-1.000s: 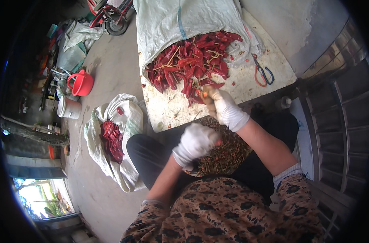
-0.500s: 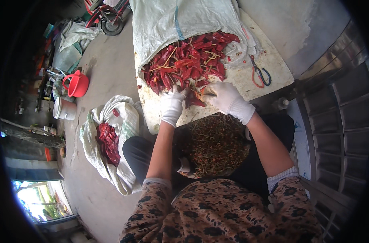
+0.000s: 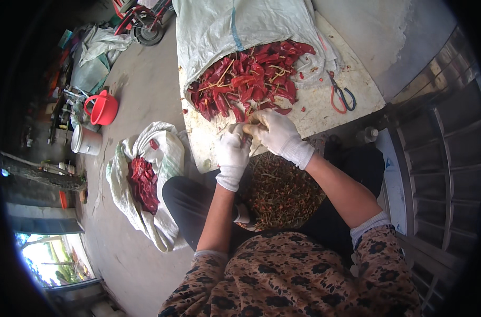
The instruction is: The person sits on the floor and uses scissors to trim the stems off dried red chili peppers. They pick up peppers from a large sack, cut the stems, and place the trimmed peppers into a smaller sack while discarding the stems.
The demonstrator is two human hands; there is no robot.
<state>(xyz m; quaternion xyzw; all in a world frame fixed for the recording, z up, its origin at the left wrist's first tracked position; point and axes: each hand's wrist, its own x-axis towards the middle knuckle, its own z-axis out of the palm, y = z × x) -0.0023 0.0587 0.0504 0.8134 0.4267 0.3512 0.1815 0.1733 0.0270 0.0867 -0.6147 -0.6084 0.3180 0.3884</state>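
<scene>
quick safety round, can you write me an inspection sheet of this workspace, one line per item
surface: pale rectangular board, dotted with small red scraps
job's things: glossy red peppers at the mouth of a blue-striped white woven sack; heap of brownish-green stalks between the person's legs; second white woven sack on the floor, red pieces inside
clutter: scissors with one orange-red and one dark handle, on the board
grippers: white-gloved left hand and white-gloved right hand, close together; dark red piece partly visible between them, grip unclear
cables: nothing seen
surroundings: grey floor, red plastic bucket, whitish bucket, red two-wheeler
</scene>
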